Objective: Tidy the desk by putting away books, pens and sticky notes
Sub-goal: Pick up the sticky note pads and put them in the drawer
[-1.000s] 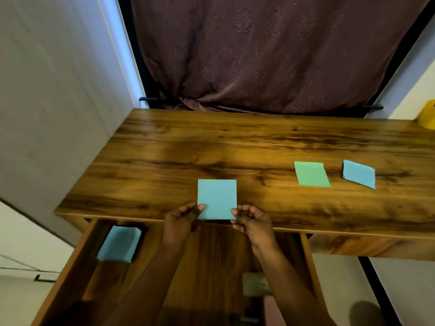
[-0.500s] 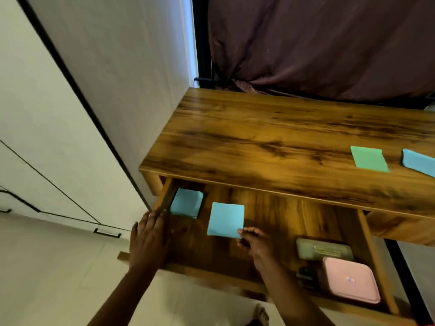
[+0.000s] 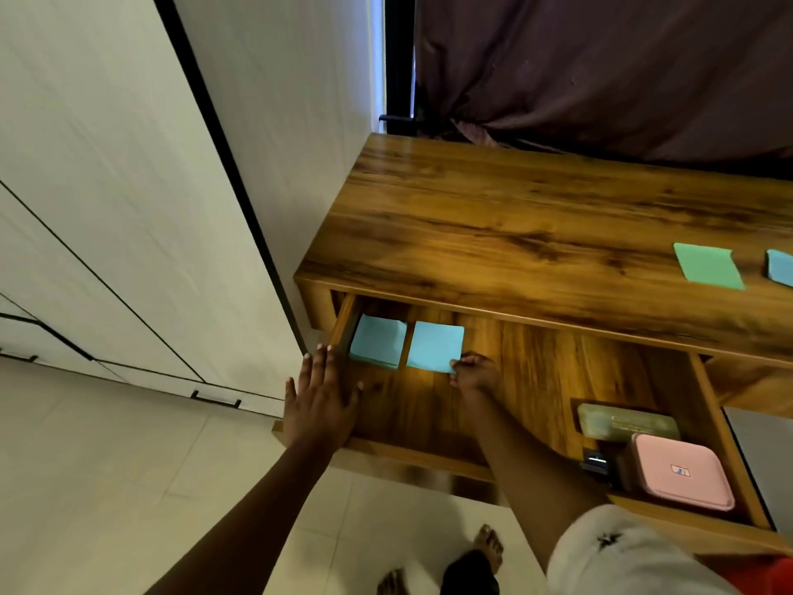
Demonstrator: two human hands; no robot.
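Observation:
The wooden desk's drawer [image 3: 429, 459] is pulled out. Inside at its far left lies a blue sticky note pad [image 3: 377, 340]. Right beside it sits a second blue sticky note pad [image 3: 434, 346], and my right hand [image 3: 474, 373] pinches its near right corner. My left hand [image 3: 319, 399] rests flat with fingers spread on the drawer's left front corner and holds nothing. On the desk top [image 3: 515, 234] at the right lie a green sticky note pad [image 3: 708, 266] and another blue pad [image 3: 782, 268], cut off by the frame edge.
The drawer's right part holds a pink box [image 3: 682, 476], an olive case [image 3: 626, 423] and a small dark item. White cabinet doors [image 3: 107, 208] stand to the left. A dark curtain [image 3: 600, 66] hangs behind the desk. My feet are on the tiled floor below.
The blue pad left the desk's front edge and went down into the drawer beside the first pad. My left hand let go of it and settled on the drawer's corner.

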